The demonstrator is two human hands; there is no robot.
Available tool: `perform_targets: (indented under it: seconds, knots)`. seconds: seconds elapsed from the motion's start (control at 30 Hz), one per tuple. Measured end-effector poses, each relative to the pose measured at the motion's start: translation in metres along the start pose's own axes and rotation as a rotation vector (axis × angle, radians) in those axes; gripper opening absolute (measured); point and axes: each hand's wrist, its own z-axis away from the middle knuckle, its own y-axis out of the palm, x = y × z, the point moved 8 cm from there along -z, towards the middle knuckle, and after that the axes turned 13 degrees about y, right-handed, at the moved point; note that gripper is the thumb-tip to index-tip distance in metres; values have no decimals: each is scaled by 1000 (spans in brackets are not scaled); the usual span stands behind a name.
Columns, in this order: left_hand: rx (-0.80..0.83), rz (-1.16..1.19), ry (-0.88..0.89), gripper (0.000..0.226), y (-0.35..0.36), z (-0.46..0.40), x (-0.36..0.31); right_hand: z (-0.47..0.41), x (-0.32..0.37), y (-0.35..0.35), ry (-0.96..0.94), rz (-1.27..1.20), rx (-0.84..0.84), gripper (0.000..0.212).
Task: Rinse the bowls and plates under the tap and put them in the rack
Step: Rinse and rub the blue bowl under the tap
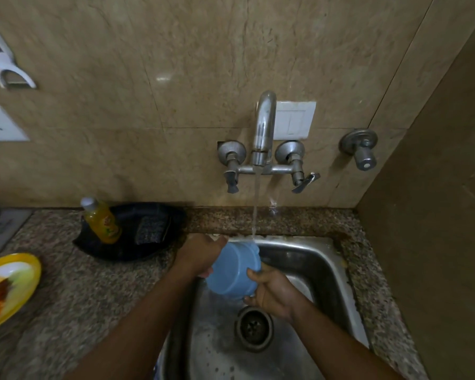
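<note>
A light blue bowl (pixel 232 270) is tilted over the steel sink (pixel 313 259), its outside facing me. Water runs from the wall tap (pixel 262 133) and lands on the bowl's upper rim. My left hand (pixel 200 253) grips the bowl's left side. From the lower right, my right hand (pixel 272 293) holds it with fingers curled onto its wall. A yellow plate (pixel 8 286) with orange and brown smears lies on the counter at the far left.
A black tray (pixel 148 250) at the back of the granite counter (pixel 93 297) holds a yellow soap bottle (pixel 102 220) and a dark scrub pad (pixel 151 229). The sink drain (pixel 254 329) is below the bowl. A side wall (pixel 436 215) closes the right.
</note>
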Motion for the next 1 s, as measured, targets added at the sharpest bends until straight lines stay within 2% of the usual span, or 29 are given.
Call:
perform_targets:
  seconds: [0.07,0.13,0.2,0.3,0.37,0.47,0.57,0.63,0.7,0.8,0.9,1.0]
  knots:
    - [-17,65,-37,56,2,-2,2,4,7,0,8,-5,-22,66]
    - [-19,170,-77,59,9,-1,1,8,21,3,-54,170,-116,57]
    - [35,345,-131,59,23,4,-1,17,41,11,-232,655,-294,44]
    - [144,650,-197,56,53,9,-6,28,56,27,-508,1587,-695,31]
    - [64,767,-129,45,60,3,-12,34,55,32,-579,1866,-836,32]
    - [-104,800,-5,40,61,-11,-20,54,62,40,-647,1921,-935,33]
    - [-150,760,63,37,64,-13,-25,64,72,46,-644,1986,-981,42]
    - [-109,672,132,36,69,-10,-34,56,78,39,-437,1923,-845,61]
    - [-56,609,183,33,75,-8,-43,46,83,31,-225,1748,-660,82]
    - [-112,590,226,24,66,-11,-48,32,83,38,-227,1623,-580,94]
    - [-149,503,326,25,53,-16,-50,30,67,44,-297,1807,-568,99]
    - [-144,455,377,27,50,-19,-53,32,74,37,-281,1996,-701,100]
